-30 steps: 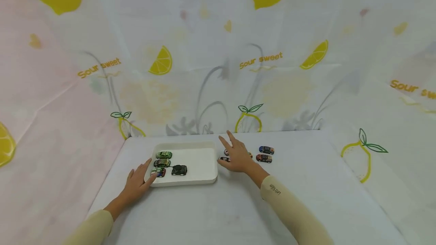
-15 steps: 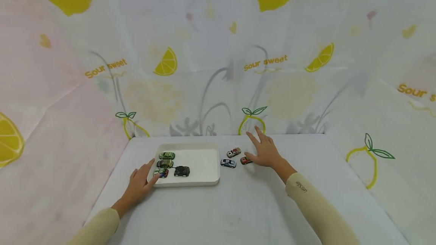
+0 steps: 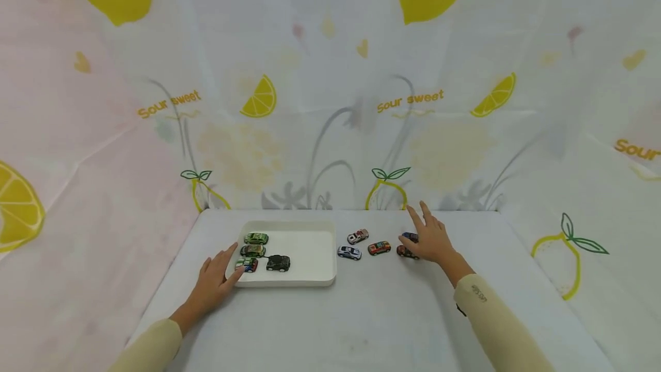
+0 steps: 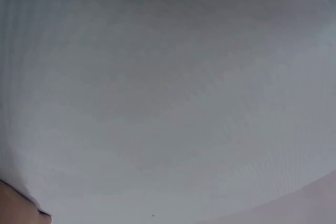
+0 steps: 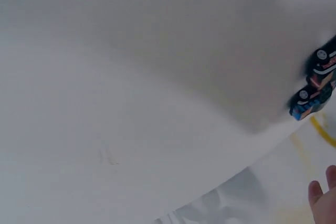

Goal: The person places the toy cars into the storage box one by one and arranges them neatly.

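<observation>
My left hand (image 3: 213, 281) rests at the left end of a white tray (image 3: 304, 282), fingers along the outside and thumb over the near rim. That thumb overlaps a multicoloured toy car (image 3: 247, 265) inside. Above it sit two green toy cars (image 3: 256, 238), with a black toy car (image 3: 279, 263) to the right. Off to the right, my right hand (image 3: 432, 241) is spread over a dark red toy car (image 3: 407, 252) and a blue toy car (image 3: 410, 237), partly hiding both. In the right wrist view its fingers (image 5: 331, 179) point past those two cars.
Between tray and right hand, a white-and-blue toy car (image 3: 349, 253), a white-and-red toy car (image 3: 358, 236) and an orange-red toy car (image 3: 379, 248) lie on the white tabletop (image 3: 330, 326). Behind it hangs a lemon-print cloth (image 3: 330, 148).
My right hand has moved right, from beside the tray across the loose cars to the far two, uncovering the three nearer ones. The left hand stays at the tray; the head view has shifted slightly.
</observation>
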The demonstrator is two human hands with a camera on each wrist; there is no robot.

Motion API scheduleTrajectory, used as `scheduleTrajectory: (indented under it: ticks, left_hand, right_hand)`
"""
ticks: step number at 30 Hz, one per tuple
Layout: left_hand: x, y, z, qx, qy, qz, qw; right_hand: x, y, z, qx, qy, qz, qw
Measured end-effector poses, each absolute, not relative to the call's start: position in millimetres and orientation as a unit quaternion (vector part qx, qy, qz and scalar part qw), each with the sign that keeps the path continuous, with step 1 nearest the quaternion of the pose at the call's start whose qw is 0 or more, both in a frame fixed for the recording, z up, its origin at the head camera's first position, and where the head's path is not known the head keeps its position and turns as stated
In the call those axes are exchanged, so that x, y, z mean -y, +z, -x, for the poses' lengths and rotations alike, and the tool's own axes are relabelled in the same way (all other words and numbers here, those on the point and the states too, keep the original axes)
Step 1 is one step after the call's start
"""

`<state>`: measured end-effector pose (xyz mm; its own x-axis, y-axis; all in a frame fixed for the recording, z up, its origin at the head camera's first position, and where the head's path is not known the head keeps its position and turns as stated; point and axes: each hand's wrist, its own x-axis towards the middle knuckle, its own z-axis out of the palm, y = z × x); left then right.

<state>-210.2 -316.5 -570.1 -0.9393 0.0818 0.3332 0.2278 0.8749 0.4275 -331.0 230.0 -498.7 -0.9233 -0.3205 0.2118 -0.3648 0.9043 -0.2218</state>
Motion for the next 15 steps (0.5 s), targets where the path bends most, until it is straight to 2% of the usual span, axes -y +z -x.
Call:
scheduleTrajectory:
  ticks: [10, 15]
  left_hand:
    - [318.5, -568.9, 212.4, 0.957, -0.231, 0.085, 0.15]
    - [318.3, -570.9, 211.6, 0.956, -0.232, 0.085, 0.156]
  right_hand:
    - [-251.0, -504.7, 328.7, 0.982, 0.143, -0.121, 0.032]
    - [-257.3, -503.9, 333.2, 0.979, 0.166, -0.112, 0.029]
